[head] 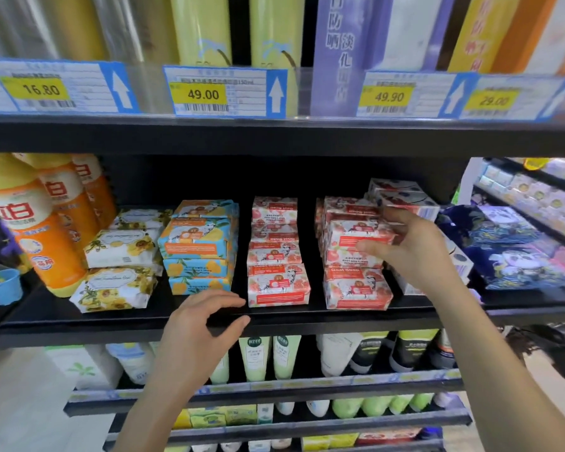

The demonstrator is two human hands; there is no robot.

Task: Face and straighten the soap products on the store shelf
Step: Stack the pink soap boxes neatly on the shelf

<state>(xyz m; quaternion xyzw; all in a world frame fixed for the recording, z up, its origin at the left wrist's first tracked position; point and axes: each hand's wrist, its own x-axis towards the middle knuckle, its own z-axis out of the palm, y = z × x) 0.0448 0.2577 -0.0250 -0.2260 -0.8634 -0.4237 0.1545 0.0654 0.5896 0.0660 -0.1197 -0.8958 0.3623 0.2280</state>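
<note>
Wrapped soap bars stand in stacks on the black middle shelf (pixel 144 316). From left to right there are white-and-yellow floral bars (pixel 115 288), blue-and-orange bars (pixel 196 243), a red-and-white stack (pixel 276 256) and a second red-and-white stack (pixel 356 288). My right hand (pixel 415 246) grips an upper red-and-white bar (pixel 356 233) of that second stack, thumb on its front, fingers over its top. My left hand (pixel 206 321) hovers at the shelf's front edge below the blue bars, fingers loosely curled and holding nothing.
Orange detergent bottles (pixel 40 236) crowd the shelf's left end, with white boxes (pixel 405 197) and dark blue packs (pixel 509 252) on the right. Price tags (pixel 203 93) line the upper shelf's edge. Green tubes (pixel 268 357) stand on the shelf below.
</note>
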